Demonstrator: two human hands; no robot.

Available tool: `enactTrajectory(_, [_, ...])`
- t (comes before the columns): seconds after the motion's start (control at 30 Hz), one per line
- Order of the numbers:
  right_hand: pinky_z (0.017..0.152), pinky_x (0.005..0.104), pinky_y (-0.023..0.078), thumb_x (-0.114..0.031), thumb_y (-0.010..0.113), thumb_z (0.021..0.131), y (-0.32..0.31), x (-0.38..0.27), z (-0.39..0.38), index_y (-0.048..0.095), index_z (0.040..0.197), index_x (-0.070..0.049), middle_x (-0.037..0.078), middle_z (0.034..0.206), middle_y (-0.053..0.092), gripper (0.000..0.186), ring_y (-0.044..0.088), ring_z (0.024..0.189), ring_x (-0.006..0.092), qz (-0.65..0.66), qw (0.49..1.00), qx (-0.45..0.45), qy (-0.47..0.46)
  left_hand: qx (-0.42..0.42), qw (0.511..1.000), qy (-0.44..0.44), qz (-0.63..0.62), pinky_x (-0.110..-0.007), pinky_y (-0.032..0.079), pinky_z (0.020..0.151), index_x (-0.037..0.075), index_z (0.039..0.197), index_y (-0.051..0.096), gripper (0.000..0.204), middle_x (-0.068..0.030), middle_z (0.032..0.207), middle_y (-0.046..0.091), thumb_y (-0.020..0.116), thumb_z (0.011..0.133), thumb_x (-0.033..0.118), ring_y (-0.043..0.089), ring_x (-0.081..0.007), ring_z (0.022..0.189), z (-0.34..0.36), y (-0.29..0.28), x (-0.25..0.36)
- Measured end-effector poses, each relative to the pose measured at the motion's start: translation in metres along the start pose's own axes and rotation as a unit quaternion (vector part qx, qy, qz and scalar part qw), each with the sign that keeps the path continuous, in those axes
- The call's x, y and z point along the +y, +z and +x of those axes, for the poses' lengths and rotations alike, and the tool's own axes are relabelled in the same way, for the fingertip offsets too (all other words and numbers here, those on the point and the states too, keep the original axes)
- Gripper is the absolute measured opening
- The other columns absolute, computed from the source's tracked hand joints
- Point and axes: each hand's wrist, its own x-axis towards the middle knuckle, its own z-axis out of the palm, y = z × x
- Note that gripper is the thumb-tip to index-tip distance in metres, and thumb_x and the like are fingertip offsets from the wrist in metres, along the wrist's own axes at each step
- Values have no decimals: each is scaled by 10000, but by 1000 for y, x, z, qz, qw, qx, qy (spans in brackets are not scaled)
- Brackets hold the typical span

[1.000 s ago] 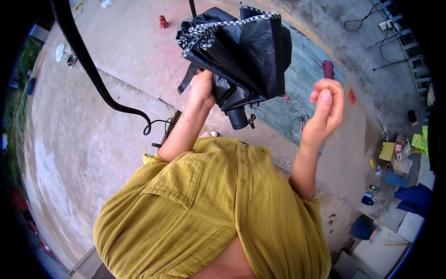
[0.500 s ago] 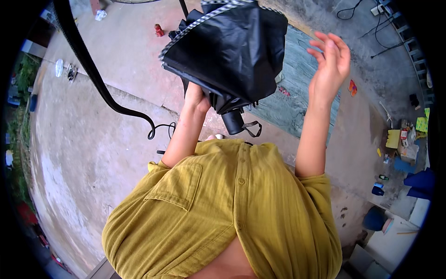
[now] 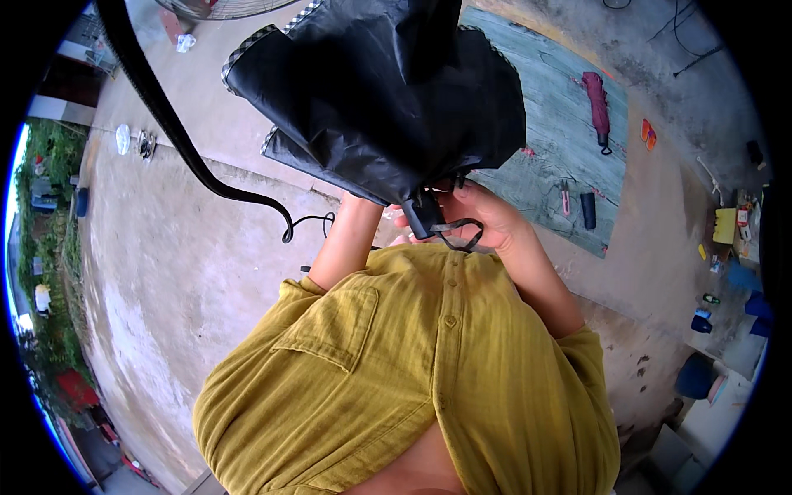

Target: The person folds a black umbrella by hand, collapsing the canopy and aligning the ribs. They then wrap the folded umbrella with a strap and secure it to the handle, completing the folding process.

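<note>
A black umbrella [image 3: 396, 107] with a black-and-white checked edge hangs before me, its canopy gathered loosely and partly folded. Its short black handle [image 3: 424, 216] points down toward my body, with a wrist loop [image 3: 466, 233] dangling from it. Under the canopy's lower left edge, my left hand [image 3: 367, 200] supports the umbrella, its fingers mostly covered by the cloth. My right hand [image 3: 487, 216] is closed round the base of the folded ribs beside the handle, thumb on top and fingers passing behind.
A blue-green mat [image 3: 553, 107] on the concrete floor bears a folded maroon umbrella [image 3: 596, 107], a dark cylinder [image 3: 587, 211] and a slim pink object [image 3: 565, 198]. Orange slippers [image 3: 648, 134] lie beyond. A black cable [image 3: 177, 148] crosses at left; a fan [image 3: 227, 7] stands at the top.
My right hand has come down and inward from the open air at the right to the umbrella's handle end. The canopy has spread somewhat lower and wider, and the view has shifted.
</note>
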Motion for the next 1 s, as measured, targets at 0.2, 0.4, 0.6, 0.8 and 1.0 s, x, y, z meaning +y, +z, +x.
enactTrajectory(0.2, [913,590,473,-442,668,838,5,10,8,464,1342,-50,193,1273,556,671,524,1190,391,87,992,-88,21,27,1000,7,9,-402,483,963,36,1262,528,394,-157,1223,592,460,986,308,594,-276,1073,-15,1,-3])
enactTrajectory(0.4, [981,603,406,-628,603,794,4,6,-2,391,1400,-42,227,1398,426,869,433,1284,379,90,988,-124,8,38,999,13,15,-403,483,965,34,1273,519,397,-159,1232,585,460,986,302,592,-274,1078,-17,-1,-11])
enactTrajectory(0.6, [971,582,426,-561,653,800,5,6,2,408,1385,-30,251,1368,444,827,454,1263,358,36,995,-93,28,41,999,6,24,-403,484,967,33,1284,510,400,-160,1242,579,461,986,295,590,-272,1084,-20,-1,-11])
enactTrajectory(0.8, [883,512,520,-260,740,819,14,-3,5,541,1234,-29,181,1115,619,515,599,1072,308,50,992,80,84,41,999,-2,25,-403,484,969,31,1295,501,404,-161,1251,572,462,987,289,588,-270,1090,-17,-1,-12])
enactTrajectory(1.0, [820,446,547,-207,723,838,17,-1,8,599,1106,7,144,996,654,365,644,898,290,-44,977,166,129,41,999,6,26,-404,484,971,29,1306,493,408,-162,1261,566,463,987,282,586,-268,1095,-14,0,-10])
